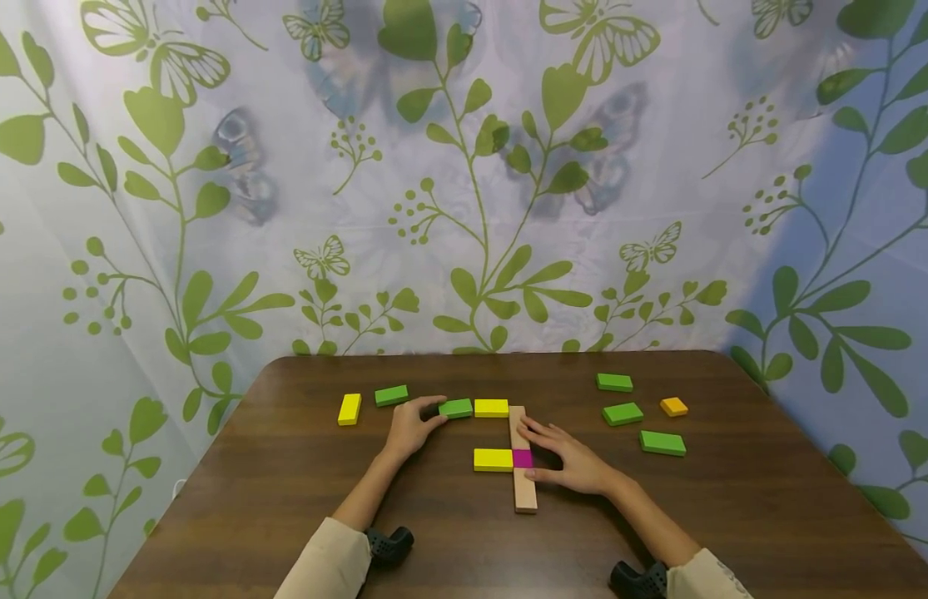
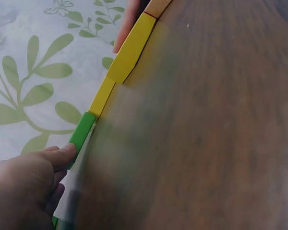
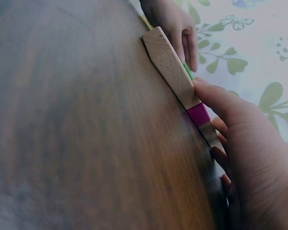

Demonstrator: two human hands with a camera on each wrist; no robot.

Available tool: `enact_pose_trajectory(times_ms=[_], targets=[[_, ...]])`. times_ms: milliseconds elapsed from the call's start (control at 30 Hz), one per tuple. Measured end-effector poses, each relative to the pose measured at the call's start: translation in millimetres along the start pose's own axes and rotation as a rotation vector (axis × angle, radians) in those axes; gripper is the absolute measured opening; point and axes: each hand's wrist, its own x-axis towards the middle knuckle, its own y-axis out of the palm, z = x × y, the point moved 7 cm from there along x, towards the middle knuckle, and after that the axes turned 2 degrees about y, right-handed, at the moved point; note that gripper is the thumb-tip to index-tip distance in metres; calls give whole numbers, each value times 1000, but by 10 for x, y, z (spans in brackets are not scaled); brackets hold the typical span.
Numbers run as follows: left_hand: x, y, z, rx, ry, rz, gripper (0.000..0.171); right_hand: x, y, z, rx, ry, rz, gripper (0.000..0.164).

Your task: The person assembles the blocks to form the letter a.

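Observation:
My left hand [image 1: 409, 430] pinches a green block [image 1: 456, 408] between thumb and fingers, its right end against or very near a yellow block [image 1: 491, 408]. That yellow block reaches the top of an upright line: a plain wooden block [image 1: 517, 426], a small magenta block [image 1: 523, 458] and another wooden block [image 1: 525, 492]. A second yellow block [image 1: 493, 460] lies against the magenta one's left side. My right hand [image 1: 576, 462] rests along the line's right side, thumb on the lower wooden block and fingertips touching the upper one, fingers spread. Its thumb shows in the right wrist view.
To the left lie a yellow block [image 1: 349, 409] and a green block [image 1: 391, 396]. On the right are green blocks [image 1: 614, 383], [image 1: 622, 414], [image 1: 662, 443] and a small orange block [image 1: 674, 407]. A leaf-patterned curtain [image 1: 464, 208] hangs behind the brown table [image 1: 284, 499].

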Motion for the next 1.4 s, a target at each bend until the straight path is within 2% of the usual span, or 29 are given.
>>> enact_pose_trajectory(times_ms=[200, 467, 767, 1400], targets=[[0, 31, 19, 26, 5, 17, 33, 4, 0, 1, 0, -17, -10, 74], [-17, 61, 57, 14, -32, 44, 35, 0, 29, -59, -3, 12, -2, 76], [-31, 44, 9, -6, 12, 32, 34, 1, 14, -51, 9, 22, -3, 76], [-43, 34, 17, -8, 10, 33, 35, 6, 25, -62, 11, 39, 6, 76]])
